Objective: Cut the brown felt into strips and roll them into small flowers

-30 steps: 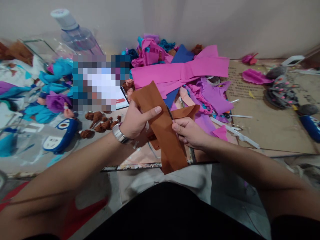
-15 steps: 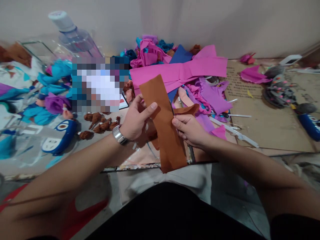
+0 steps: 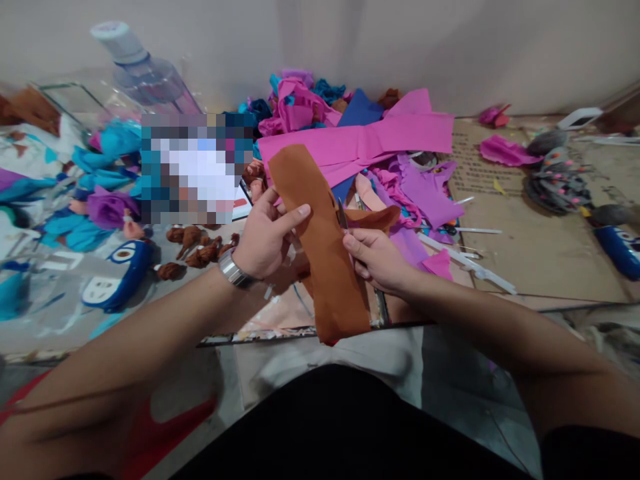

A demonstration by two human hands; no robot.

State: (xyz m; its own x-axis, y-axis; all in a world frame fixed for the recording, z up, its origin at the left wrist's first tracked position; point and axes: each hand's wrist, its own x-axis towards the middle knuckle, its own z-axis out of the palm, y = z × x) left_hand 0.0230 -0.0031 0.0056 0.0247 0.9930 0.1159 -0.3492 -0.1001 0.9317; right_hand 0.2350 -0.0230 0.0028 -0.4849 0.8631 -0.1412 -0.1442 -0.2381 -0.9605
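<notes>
A long strip of brown crepe paper (image 3: 325,247) slants down from above my hands to the table's front edge. My left hand (image 3: 267,233) is closed on its left side, thumb on top and fingers behind. At the strip's right edge my right hand (image 3: 373,257) is closed around small scissors (image 3: 342,215); their dark pointed blade shows, while the handles are hidden in the fingers. Beside the blade the paper's edge has a small notch. Another brown piece (image 3: 380,217) lies behind my right hand.
Pink crepe sheets (image 3: 400,133) and purple scraps (image 3: 430,193) lie behind. On the left are brown twisted bundles (image 3: 203,250), a blue case (image 3: 120,273) and a bottle (image 3: 150,80). Cardboard (image 3: 530,253), a grey pincushion (image 3: 557,183) and white plastic sticks (image 3: 467,263) lie right.
The strip's top has shifted slightly left and tilted. The scissors' blade now stands clear at the paper's edge, where a notch shows. Both hands stay nearly in place.
</notes>
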